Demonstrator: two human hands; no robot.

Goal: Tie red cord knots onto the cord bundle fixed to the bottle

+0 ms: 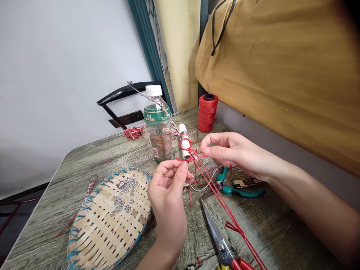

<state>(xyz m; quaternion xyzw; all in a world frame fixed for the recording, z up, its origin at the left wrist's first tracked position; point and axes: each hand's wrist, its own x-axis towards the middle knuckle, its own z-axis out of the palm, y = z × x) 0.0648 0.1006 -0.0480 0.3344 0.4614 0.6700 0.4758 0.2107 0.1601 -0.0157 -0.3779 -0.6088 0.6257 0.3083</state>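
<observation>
My left hand [171, 187] pinches a red cord end between thumb and forefinger, left of a knotted piece. On the other side, my right hand [225, 150] pinches another red cord end. Between them a red cord ring [185, 144] lies against a white roll [182, 130], with a small silvery bead [194, 155] just below it. Two taut red cords [216, 191] run from there toward the lower right, past a small knot. A multicoloured twisted cord [168, 116] stretches from the ring up past the bottle.
A green-labelled plastic bottle [157, 131] stands behind my hands, near a red thread spool [208, 112]. Metal pieces lie in a woven bamboo tray [98, 225]. Scissors [218, 236], teal-handled pliers [242, 192], a lighter-like object [247, 182] and a thread tangle [134, 132] lie about.
</observation>
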